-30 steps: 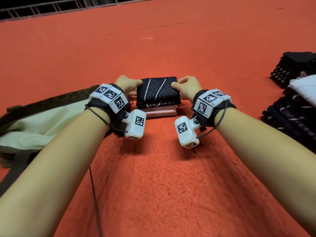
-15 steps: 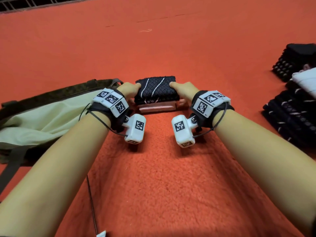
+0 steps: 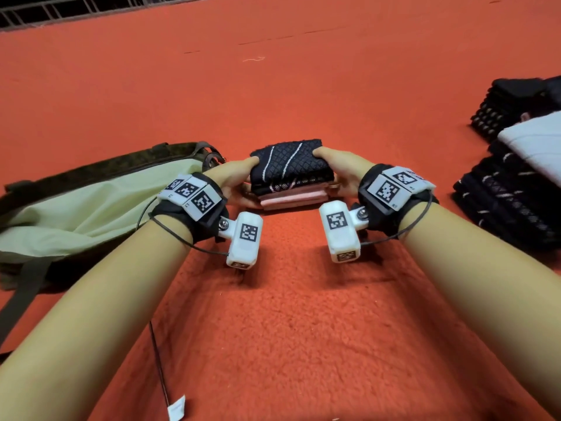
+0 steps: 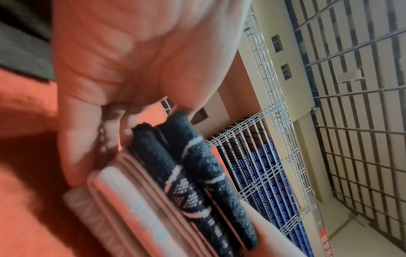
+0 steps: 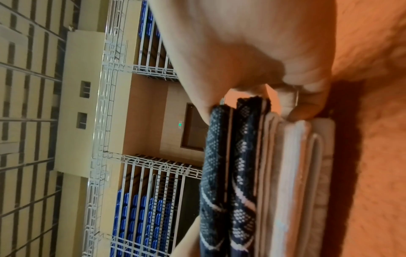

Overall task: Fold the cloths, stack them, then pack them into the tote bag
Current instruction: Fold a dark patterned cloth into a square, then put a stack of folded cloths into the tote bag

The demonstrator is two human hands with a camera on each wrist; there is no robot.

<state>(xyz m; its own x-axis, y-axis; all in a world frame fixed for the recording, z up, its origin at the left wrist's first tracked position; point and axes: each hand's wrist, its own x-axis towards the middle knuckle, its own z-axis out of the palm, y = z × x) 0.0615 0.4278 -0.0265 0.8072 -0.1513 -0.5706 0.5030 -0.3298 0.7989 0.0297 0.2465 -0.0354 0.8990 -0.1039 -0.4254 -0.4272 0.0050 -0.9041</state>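
A stack of folded cloths (image 3: 290, 174) sits between my hands above the red carpet: dark patterned cloths (image 4: 197, 172) (image 5: 228, 173) on top, pale pink ones (image 3: 293, 200) (image 4: 131, 200) (image 5: 303, 165) beneath. My left hand (image 3: 235, 183) grips the stack's left end, thumb on top and fingers under it. My right hand (image 3: 341, 171) grips the right end the same way. The tote bag (image 3: 76, 205), pale green with dark straps, lies on the carpet just left of my left wrist.
Piles of folded dark cloths (image 3: 513, 202) and a white cloth (image 3: 537, 141) sit at the right edge. A thin black cable with a white tag (image 3: 176, 410) trails near the bottom. A metal railing (image 3: 91, 7) bounds the far side of the red carpet (image 3: 288, 329).
Both hands have kept hold of the stack and raised it slightly off the carpet; fingers now reach under its ends. The view has shifted, with more of the tote bag showing at left.
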